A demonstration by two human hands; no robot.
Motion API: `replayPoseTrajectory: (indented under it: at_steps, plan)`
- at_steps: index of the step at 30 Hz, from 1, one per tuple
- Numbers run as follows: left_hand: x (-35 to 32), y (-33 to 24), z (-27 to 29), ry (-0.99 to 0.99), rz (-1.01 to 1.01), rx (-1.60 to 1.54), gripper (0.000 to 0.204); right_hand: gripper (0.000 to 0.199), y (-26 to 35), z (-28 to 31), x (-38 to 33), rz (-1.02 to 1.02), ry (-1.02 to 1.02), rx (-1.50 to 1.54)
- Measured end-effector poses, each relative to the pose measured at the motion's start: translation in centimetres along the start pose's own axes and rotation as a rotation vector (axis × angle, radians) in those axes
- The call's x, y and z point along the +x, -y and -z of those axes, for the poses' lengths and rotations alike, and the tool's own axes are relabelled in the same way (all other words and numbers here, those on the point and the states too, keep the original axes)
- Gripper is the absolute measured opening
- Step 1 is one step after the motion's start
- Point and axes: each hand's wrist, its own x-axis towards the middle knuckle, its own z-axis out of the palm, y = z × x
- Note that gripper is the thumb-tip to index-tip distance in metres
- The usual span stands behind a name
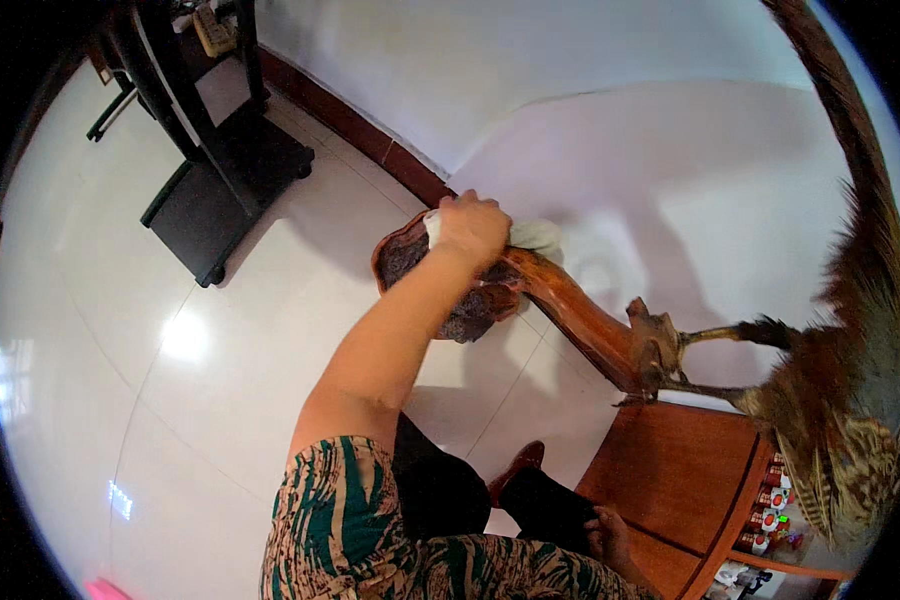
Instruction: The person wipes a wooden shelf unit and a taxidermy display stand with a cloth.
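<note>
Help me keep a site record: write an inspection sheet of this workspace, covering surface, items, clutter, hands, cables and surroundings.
Surface: pale, glossy tiled floor, with bright reflections.
Things handled: white cloth on a curved brown wooden piece with a dark, rough end; a feathered bird mount stands with its feet at the other end.
Clutter: pink object at the lower left edge, partly cut off.
Hands: left hand grips the cloth; right hand is beside a dark trouser leg, its grip unclear.
Cables: nothing clearly seen.
Surroundings: black wheeled stand, white wall, reddish-brown wooden cabinet.
</note>
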Motion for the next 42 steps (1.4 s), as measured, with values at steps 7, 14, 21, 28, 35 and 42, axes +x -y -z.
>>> replayPoseTrajectory:
  at_steps: [7, 14, 21, 28, 35, 42]
  plan:
    - [1.4, 7.3, -6.5, -0.333, 0.111, -0.463, 0.045, 0.031, 0.4, 1.3, 1.0, -0.11, -0.116, 0.039]
    - [3.3, 11.8, -10.8, -0.077, 0.23, -0.463, 0.046, 0.041, 1.1, 2.9, 1.2, -0.2, -0.163, -0.068]
    - [2.7, 17.2, -20.6, 0.017, 0.594, -0.538, 0.037, 0.044, 3.3, 0.2, 0.6, -0.375, -0.299, 0.034]
    - [-0.8, 17.7, -27.2, -0.196, 0.7, -0.879, 0.04, 0.032, -1.4, 8.4, 2.3, -0.291, -0.103, 0.104]
    - [-5.4, 12.6, -35.7, -0.575, 0.644, -1.374, 0.041, 0.04, -0.9, 6.2, 1.1, -0.273, -0.155, -0.029]
    - [-6.5, 4.5, -36.0, -0.689, 0.89, -1.013, 0.053, 0.045, 0.7, 2.0, 0.4, -0.3, -0.278, 0.036]
